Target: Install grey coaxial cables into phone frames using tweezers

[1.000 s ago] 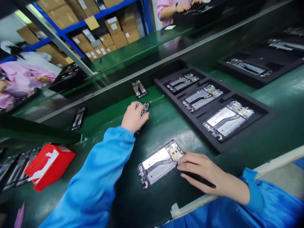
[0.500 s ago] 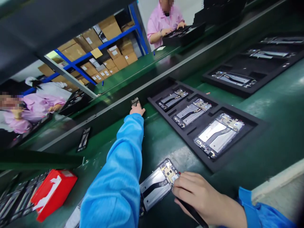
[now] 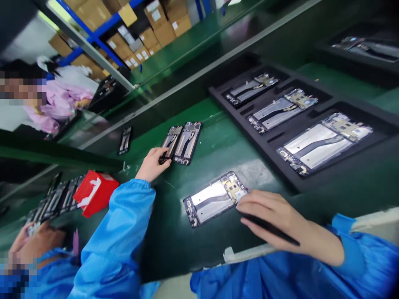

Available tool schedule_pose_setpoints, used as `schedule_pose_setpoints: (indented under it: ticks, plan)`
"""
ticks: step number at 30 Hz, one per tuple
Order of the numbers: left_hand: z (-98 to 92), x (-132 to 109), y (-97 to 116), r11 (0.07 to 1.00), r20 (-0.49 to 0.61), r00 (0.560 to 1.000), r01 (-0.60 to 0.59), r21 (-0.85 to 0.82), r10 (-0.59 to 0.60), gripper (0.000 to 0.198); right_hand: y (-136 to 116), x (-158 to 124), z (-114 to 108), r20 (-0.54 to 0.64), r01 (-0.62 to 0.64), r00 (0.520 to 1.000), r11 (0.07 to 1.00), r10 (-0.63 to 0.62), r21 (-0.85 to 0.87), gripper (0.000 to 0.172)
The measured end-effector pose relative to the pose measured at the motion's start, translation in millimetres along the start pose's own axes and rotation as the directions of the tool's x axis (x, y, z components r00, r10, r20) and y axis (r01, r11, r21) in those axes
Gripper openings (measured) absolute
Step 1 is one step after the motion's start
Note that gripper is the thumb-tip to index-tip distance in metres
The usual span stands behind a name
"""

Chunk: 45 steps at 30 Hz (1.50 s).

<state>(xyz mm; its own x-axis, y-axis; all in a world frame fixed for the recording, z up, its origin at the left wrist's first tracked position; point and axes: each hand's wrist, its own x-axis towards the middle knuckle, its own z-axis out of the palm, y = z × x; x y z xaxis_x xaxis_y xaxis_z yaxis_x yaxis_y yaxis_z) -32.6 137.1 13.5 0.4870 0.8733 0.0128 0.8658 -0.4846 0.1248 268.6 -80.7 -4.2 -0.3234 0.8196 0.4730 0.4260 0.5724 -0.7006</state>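
My left hand (image 3: 154, 163) grips the near end of an opened phone (image 3: 172, 139) between thumb and fingers. Close beside it on the right lies a second opened phone (image 3: 188, 143), both on the green bench. In my right hand (image 3: 274, 214) is a slim black tool (image 3: 272, 228), tapered like tweezers; its tip is hidden. Those fingers are at the right corner of another opened phone (image 3: 213, 199), which lies flat with its silver battery area, dark flex cable and board facing up.
A black foam tray (image 3: 271, 145) holds several opened phones at right; another tray (image 3: 330, 58) sits beyond. A red box (image 3: 101, 189) stands left, beside a row of phones (image 3: 56, 199) and a co-worker's hands (image 3: 40, 241). One phone (image 3: 125, 141) lies by the rail.
My left hand has come back from the far rail towards me and now holds a phone beside another. The view has shifted, revealing a co-worker's hands at left. My right hand stays by its phone.
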Motion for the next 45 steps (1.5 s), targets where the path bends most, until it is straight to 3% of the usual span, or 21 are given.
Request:
schedule_pose_setpoints:
  ticks: [2,4,6,8,10,12,16,20,24,27,35,45]
  plan:
    - [2.4,-18,15,1.000,-0.114,0.993,-0.031,-0.004,0.030,0.042,1,1,-1,-0.005,-0.116,0.993,0.989,0.117,0.089,0.021]
    - [1.8,-36,46,0.994,-0.201,0.975,-0.105,-0.018,0.099,0.035,4,2,-2,0.010,-0.234,0.972,0.960,0.235,0.153,0.021]
    - [1.7,-56,86,0.953,-0.162,0.953,-0.278,-0.122,0.258,0.026,8,6,-2,0.050,-0.307,0.952,0.936,0.303,0.171,0.020]
    - [5.5,-74,125,0.872,-0.059,0.902,-0.429,-0.237,0.428,0.021,12,10,-1,0.094,-0.341,0.939,0.928,0.330,0.148,0.018]
    - [14.1,-87,153,0.839,-0.007,0.872,-0.473,-0.271,0.490,0.018,16,15,0,0.130,-0.360,0.930,0.925,0.344,0.124,0.015]
    - [25.5,-93,165,0.835,0.012,0.868,-0.474,-0.280,0.497,0.016,19,17,1,0.164,-0.377,0.920,0.920,0.357,0.110,0.014]
    - [42.9,-92,164,0.822,-0.009,0.876,-0.456,-0.342,0.483,0.015,21,16,3,0.209,-0.400,0.905,0.910,0.372,0.110,0.017]
    - [42.8,-89,157,0.790,-0.009,0.870,-0.452,-0.414,0.493,0.016,21,13,2,0.217,-0.408,0.901,0.905,0.377,0.121,0.017]
    - [37.8,-89,148,0.721,0.010,0.821,-0.495,-0.485,0.570,0.024,21,13,3,0.224,-0.397,0.904,0.909,0.365,0.124,0.016]
    - [37.3,-89,143,0.676,-0.037,0.795,-0.538,-0.503,0.605,0.027,21,14,2,0.206,-0.394,0.909,0.909,0.363,0.136,0.015]
    - [38.8,-92,147,0.679,-0.164,0.771,-0.624,-0.387,0.615,0.024,21,12,2,0.206,-0.400,0.907,0.905,0.368,0.143,0.018]
    - [39.6,-94,149,0.699,-0.134,0.747,-0.659,-0.278,0.651,0.026,21,10,0,0.179,-0.398,0.911,0.905,0.371,0.150,0.019]
